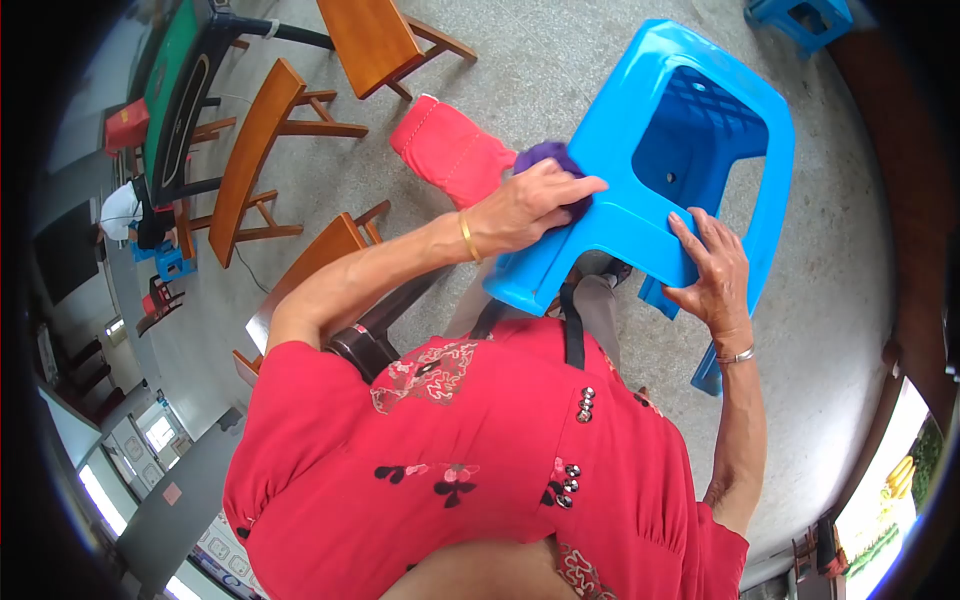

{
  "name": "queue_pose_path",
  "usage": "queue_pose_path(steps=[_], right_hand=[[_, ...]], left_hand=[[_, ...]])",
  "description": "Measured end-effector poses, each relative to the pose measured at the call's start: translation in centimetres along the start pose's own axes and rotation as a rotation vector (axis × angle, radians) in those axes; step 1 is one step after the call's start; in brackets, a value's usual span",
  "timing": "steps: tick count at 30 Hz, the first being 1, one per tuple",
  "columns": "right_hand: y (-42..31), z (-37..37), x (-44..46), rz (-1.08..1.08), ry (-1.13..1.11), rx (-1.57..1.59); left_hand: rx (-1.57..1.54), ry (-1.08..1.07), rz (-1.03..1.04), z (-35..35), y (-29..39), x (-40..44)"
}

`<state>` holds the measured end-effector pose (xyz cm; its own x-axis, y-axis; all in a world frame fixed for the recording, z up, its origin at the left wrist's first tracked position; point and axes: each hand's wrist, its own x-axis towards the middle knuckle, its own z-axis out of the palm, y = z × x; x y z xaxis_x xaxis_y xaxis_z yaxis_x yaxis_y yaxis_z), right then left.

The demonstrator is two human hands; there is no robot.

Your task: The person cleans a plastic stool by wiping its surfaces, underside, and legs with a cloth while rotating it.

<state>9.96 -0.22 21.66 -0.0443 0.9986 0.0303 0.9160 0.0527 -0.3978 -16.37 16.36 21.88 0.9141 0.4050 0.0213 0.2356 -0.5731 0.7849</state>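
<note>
A blue plastic stool (640, 215) is tilted on its side in front of my body, its hollow underside and slatted panel showing. My left hand (530, 205), with a gold bracelet at the wrist, is closed on a purple cloth (545, 155) pressed against the stool's left side. On the right, my right hand (718, 272), with a silver bracelet, grips the stool's near edge, fingers on its outer face and thumb beneath. A pinkish-red cloth (455, 150) with a stitched line lies beyond my left hand, touching the purple cloth.
Wooden benches (258, 150) stand on the grey speckled floor (540, 50) at the left, beside a green-topped table (180, 75). A person (125, 215) sits at the far left. Another blue stool (805, 20) is at the top right. A doorway opens at the lower right.
</note>
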Motion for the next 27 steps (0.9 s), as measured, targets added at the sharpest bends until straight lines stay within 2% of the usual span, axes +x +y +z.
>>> queue_pose_path(steps=[1,2,4,5,10,12,16,18,21,23,25,27], right_hand=[[0.3,-0.4,0.2,-0.055,0.004,0.003],[0.3,-0.6,0.4,-0.058,0.010,0.007],[-0.2,-0.5,0.9,-0.035,-0.011,0.033],[-0.3,-0.4,0.9,-0.044,-0.013,0.047],[-0.3,-0.1,0.8,-0.065,-0.038,0.016],[-0.5,0.3,1.0,-0.062,-0.051,0.010],[-0.6,0.5,1.2,-0.038,-0.034,-0.011],[-0.6,0.3,1.3,-0.027,-0.045,-0.012],[-0.5,0.4,0.9,-0.024,-0.044,-0.035],[-0.3,0.2,0.8,-0.037,-0.025,-0.069],[-0.1,0.2,0.9,-0.028,-0.025,-0.034],[-0.4,0.1,1.6,-0.018,-0.047,-0.011]], left_hand=[[-0.103,-0.060,-0.159,-0.3,1.0,-1.0],[-0.095,-0.059,-0.160,-0.6,1.8,-1.6],[-0.184,0.012,-0.322,-1.0,3.0,-2.5],[-0.178,0.015,-0.337,-0.7,2.9,-2.6],[0.007,0.198,-0.183,1.5,-0.5,1.8],[0.185,0.211,-0.143,1.8,-2.7,4.9],[0.242,0.296,-0.089,1.4,-4.9,9.7],[0.124,0.353,-0.130,1.0,-4.9,10.6],[0.074,0.243,-0.136,0.7,-4.4,9.4],[0.077,0.218,-0.110,0.7,-2.6,6.3],[0.033,0.103,-0.115,0.6,-0.8,3.4],[0.034,0.152,-0.120,0.7,-1.2,3.4]])
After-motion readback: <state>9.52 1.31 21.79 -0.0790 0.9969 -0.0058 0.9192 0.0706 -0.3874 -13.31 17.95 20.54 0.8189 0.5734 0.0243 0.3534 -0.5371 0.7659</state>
